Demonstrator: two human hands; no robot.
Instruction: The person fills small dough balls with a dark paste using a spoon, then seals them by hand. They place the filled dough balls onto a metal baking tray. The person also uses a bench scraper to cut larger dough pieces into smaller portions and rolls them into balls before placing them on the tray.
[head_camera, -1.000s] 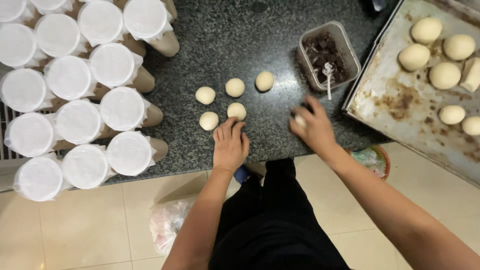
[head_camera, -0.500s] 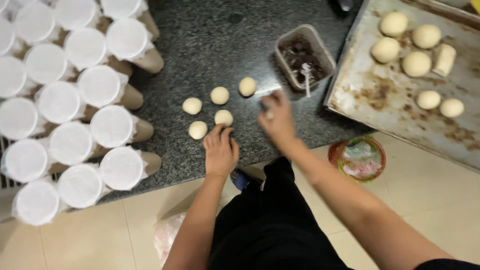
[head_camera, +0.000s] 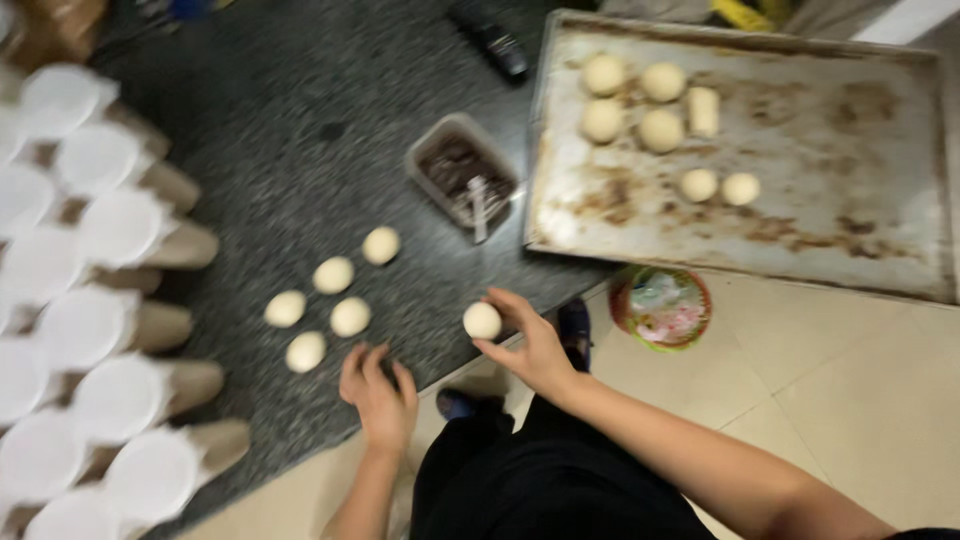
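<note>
Right hand (head_camera: 530, 345) grip pinching dough ball (head_camera: 482, 320), fingertips

Dim indoor light from above. Motion blur throughout; cups (head_camera: 110, 300) at left glare white, smeared. Counter (head_camera: 300, 130) dark, soft shadows.

The right hand (head_camera: 530, 345), earlier stretched toward the clear plastic tub of dark filling (head_camera: 463, 176), is now drawn back, pinching 1 small pale round dough ball (head_camera: 482, 320) in its fingertips.
</note>
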